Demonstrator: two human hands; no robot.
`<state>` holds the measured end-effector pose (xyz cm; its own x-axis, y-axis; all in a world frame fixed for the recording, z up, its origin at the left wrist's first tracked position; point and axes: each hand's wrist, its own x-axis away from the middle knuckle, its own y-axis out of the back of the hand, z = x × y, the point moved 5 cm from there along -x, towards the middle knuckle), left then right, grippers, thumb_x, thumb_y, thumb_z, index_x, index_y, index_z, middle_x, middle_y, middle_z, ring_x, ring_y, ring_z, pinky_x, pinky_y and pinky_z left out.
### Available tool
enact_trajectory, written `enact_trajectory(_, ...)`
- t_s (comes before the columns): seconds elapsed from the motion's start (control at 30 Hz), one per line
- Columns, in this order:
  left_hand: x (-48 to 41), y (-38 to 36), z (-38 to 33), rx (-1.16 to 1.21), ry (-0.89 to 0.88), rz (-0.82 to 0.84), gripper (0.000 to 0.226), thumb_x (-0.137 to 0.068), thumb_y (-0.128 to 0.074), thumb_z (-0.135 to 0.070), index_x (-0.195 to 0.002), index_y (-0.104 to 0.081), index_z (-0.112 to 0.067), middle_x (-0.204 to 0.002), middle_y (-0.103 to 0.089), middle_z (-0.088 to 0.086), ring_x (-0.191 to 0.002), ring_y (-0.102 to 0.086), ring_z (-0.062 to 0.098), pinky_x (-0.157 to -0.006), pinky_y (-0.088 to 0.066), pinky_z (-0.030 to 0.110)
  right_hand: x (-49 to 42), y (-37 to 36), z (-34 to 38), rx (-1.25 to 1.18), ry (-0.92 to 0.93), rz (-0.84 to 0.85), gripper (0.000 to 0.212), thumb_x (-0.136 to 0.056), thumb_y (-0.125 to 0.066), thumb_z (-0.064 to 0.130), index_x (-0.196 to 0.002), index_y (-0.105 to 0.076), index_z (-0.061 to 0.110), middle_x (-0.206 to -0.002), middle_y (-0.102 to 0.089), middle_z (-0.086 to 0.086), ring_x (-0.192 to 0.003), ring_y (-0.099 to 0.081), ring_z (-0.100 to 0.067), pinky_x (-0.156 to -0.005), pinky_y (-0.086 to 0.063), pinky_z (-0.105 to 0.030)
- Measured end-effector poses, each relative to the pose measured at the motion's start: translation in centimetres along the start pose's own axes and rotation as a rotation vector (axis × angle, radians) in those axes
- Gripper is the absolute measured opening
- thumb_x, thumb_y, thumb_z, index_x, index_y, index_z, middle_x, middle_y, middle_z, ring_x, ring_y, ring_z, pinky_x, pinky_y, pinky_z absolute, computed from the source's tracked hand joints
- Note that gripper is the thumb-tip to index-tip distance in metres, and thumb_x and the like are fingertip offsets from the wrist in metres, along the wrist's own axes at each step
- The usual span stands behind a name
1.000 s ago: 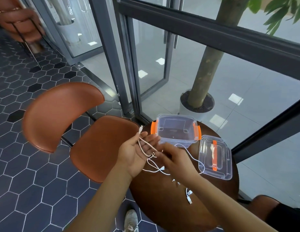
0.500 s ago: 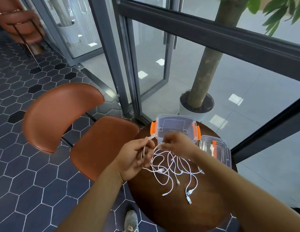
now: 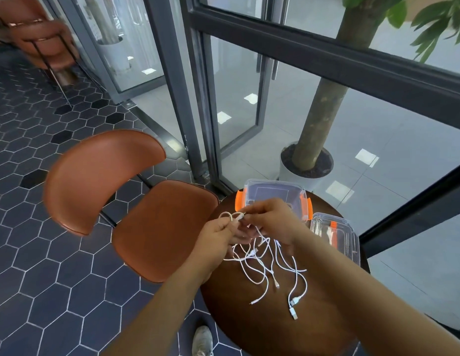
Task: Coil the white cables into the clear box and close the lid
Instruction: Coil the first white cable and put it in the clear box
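Observation:
Several white cables [image 3: 265, 263] lie tangled on the round dark wooden table [image 3: 249, 325], their plugs spread toward me. My left hand [image 3: 218, 235] pinches a small loop of one white cable at the table's left edge. My right hand [image 3: 272, 219] holds the same cable's plug end just right of that loop, in front of the clear box [image 3: 272, 194]. The box stands open at the far edge, with orange latches on both sides. Its clear lid [image 3: 337, 237] lies flat on the table to the right of the box.
A brown chair [image 3: 157, 222] stands close against the table's left side. Behind the table are a glass wall with dark frames and a potted tree [image 3: 307, 160]. My shoe [image 3: 202, 340] shows on the hexagon-tiled floor below the table.
My left hand has formed a small cable loop and lifted it. My right hand has shifted left to the plug end by that loop. The loose cables stay spread on the table.

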<state>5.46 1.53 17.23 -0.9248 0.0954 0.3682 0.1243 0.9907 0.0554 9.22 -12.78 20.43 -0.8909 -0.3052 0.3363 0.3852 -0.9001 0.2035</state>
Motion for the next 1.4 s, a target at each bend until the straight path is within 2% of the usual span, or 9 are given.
enact_trajectory(0.17,-0.1,-1.0,0.6,0.335,0.008,-0.079,0.04,-0.109,-0.037,-0.02,-0.11,-0.069,0.004,-0.105,-0.073,0.029,-0.101,-0.071,0.041,-0.087,-0.059,0.046,0.8,-1.1,-0.6,-0.134,0.0,-0.222,0.023,-0.082,-0.08,0.011,-0.101,-0.066,0.013,-0.082,-0.076,-0.011,-0.072,-0.076,-0.024,-0.069,-0.064,-0.038)
enact_trajectory(0.33,-0.1,-1.4,-0.4,0.806,0.135,0.026,0.031,-0.107,-0.037,-0.02,-0.109,-0.061,-0.001,-0.094,-0.075,0.017,-0.08,-0.074,0.025,-0.067,-0.061,0.04,1.0,-2.0,-1.1,0.159,0.145,-0.153,0.009,-0.091,-0.072,0.021,-0.09,-0.068,0.013,-0.079,-0.076,0.002,-0.067,-0.073,-0.011,-0.065,-0.062,-0.031)
enact_trajectory(0.43,-0.9,0.2,-1.1,1.056,0.12,-0.065,0.024,-0.107,-0.039,-0.02,-0.094,-0.056,-0.008,-0.091,-0.076,0.019,-0.088,-0.076,0.033,-0.079,-0.059,0.045,1.6,-1.7,-1.5,0.41,0.317,-0.094,0.015,-0.099,-0.061,0.028,-0.094,-0.07,0.017,-0.073,-0.069,0.008,-0.064,-0.064,-0.005,-0.063,-0.05,-0.023)
enact_trajectory(0.57,-1.2,3.0,-2.9,1.246,0.046,-0.061,0.029,-0.105,-0.04,-0.028,-0.085,-0.058,-0.015,-0.056,-0.054,-0.005,-0.049,-0.06,0.009,-0.054,-0.056,0.025,2.4,-1.0,-4.5,0.685,0.388,0.033,0.02,-0.103,-0.048,0.043,-0.099,-0.065,0.032,-0.07,-0.054,0.021,-0.066,-0.054,-0.003,-0.061,-0.045,-0.025)
enact_trajectory(0.7,-1.1,2.9,-3.4,1.162,-0.01,0.075,0.037,-0.108,-0.033,-0.027,-0.101,-0.065,-0.009,-0.05,-0.037,-0.007,-0.039,-0.035,0.006,-0.046,-0.04,0.021,1.7,0.4,-6.8,0.441,0.131,0.054,0.024,-0.1,-0.056,0.041,-0.101,-0.073,0.024,-0.073,-0.063,0.031,-0.068,-0.058,0.005,-0.065,-0.041,-0.014)
enact_trajectory(0.87,-0.1,0.9,-3.3,1.054,0.04,0.263,0.043,-0.105,-0.035,-0.024,-0.106,-0.073,-0.003,-0.049,-0.038,-0.005,-0.039,-0.02,0.007,-0.045,-0.03,0.021,-1.1,1.8,-6.6,0.489,-0.034,0.03,0.042,-0.089,-0.066,0.053,-0.083,-0.073,0.012,-0.076,-0.07,-0.007,-0.062,-0.061,-0.021,-0.06,-0.045,-0.029)
enact_trajectory(1.07,0.4,0.5,-2.7,0.824,0.066,0.318,0.041,-0.099,-0.042,-0.024,-0.102,-0.074,0.001,-0.05,-0.048,0.001,-0.03,-0.031,0.005,-0.04,-0.026,0.022,-2.3,4.1,-4.6,0.629,-0.022,0.158,0.02,-0.099,-0.06,0.029,-0.105,-0.075,0.016,-0.103,-0.074,-0.001,-0.091,-0.069,-0.018,-0.094,-0.057,-0.039)
enact_trajectory(1.17,0.7,-0.1,-2.2,0.608,0.092,0.357,0.039,-0.098,-0.045,-0.024,-0.104,-0.074,0.002,-0.056,-0.056,0.008,-0.033,-0.036,0.008,-0.043,-0.029,0.024,-2.8,4.3,-2.0,0.708,0.063,0.054,0.018,-0.098,-0.061,0.025,-0.099,-0.073,0.012,-0.087,-0.07,-0.001,-0.077,-0.063,-0.014,-0.074,-0.052,-0.025)
enact_trajectory(1.4,0.8,-0.9,-1.8,0.124,0.132,0.341,0.035,-0.105,-0.044,-0.027,-0.12,-0.064,-0.004,-0.104,-0.076,0.022,-0.071,-0.073,0.025,-0.051,-0.042,0.022,-2.1,2.7,2.5,0.191,0.002,0.025,0.03,-0.099,-0.058,0.018,-0.071,-0.065,0.013,-0.057,-0.055,-0.004,-0.047,-0.042,-0.014,-0.044,-0.034,-0.023)
